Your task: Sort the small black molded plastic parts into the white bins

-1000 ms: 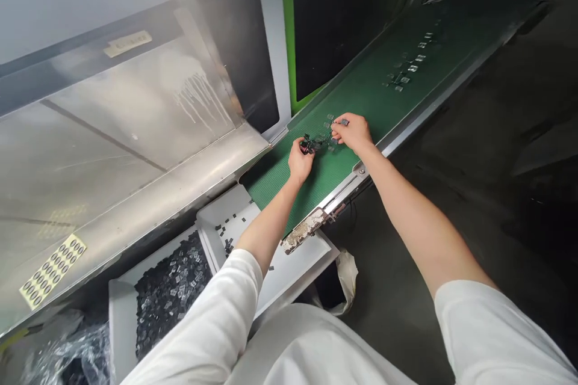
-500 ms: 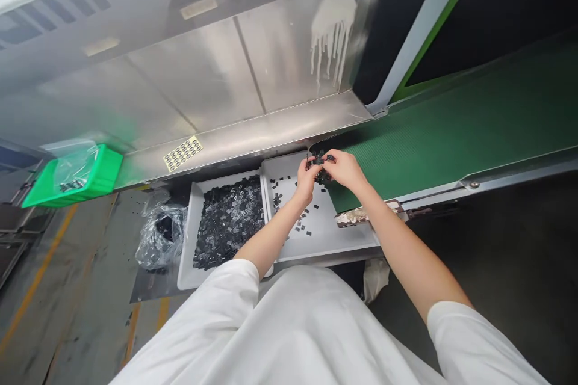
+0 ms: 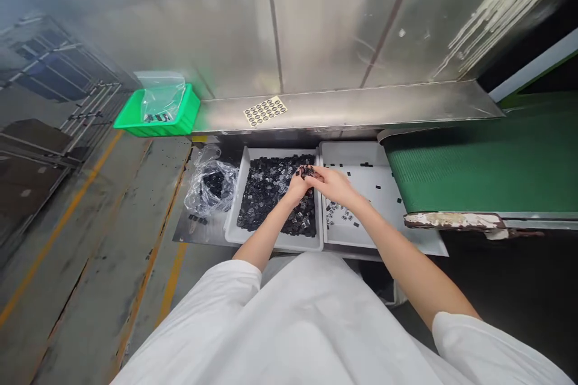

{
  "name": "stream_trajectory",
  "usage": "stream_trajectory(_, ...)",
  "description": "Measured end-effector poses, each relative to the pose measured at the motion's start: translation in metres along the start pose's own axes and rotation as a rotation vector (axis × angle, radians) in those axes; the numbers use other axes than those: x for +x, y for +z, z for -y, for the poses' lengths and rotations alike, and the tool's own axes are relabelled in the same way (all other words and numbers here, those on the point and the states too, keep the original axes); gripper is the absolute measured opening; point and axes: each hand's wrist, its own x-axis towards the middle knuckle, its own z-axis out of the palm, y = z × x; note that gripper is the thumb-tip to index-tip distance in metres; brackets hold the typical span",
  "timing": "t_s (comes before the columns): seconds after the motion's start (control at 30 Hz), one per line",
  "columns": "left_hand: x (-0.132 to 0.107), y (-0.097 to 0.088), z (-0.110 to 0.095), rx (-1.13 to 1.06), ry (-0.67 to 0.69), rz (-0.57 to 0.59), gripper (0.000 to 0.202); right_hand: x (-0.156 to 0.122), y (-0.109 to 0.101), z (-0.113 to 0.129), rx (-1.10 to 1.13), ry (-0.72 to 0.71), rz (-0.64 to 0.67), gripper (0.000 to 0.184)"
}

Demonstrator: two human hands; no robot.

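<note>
"What stood leftmost?"

"Striped floor [image 3: 99,277], then a green bin [image 3: 156,130] on the metal ledge [image 3: 343,108]."

"And midway?"

"Above the heaped tray [image 3: 300,244], the left hand [image 3: 295,188] curled around black parts [image 3: 307,171]; the right hand [image 3: 338,186] bent against it, its grip unclear. A holding step, seemingly; moving on called for steady cupping."

"Rightward?"

"A sparser tray [image 3: 354,153], then the green belt [image 3: 487,162]."

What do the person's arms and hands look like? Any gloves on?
No gloves: the left hand and right hand are bare. Loose, plain white short sleeves leave the forearms bare too. No watch or bracelet shows.
</note>
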Motion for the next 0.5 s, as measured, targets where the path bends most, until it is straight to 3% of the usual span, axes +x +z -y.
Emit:
stream_trajectory(0.13,-0.010,-0.047,0.006,-0.062,-0.013,-0.002,0.041,0.007,0.029,0.014,-0.197,-0.061,-0.255,0.029)
stream_trajectory(0.17,-0.012,-0.056,0.008,-0.089,-0.028,0.014,0.038,0.010,0.037,0.014,-0.205,-0.090,-0.241,0.030)
stream_trajectory(0.3,-0.014,-0.081,0.016,-0.210,-0.072,0.070,0.037,0.014,0.071,0.011,-0.197,-0.084,0.047,0.029)
stream_trajectory(0.5,-0.013,-0.102,0.023,-0.340,-0.201,0.154,0.050,0.011,0.097,0.011,0.067,0.014,0.012,0.019)
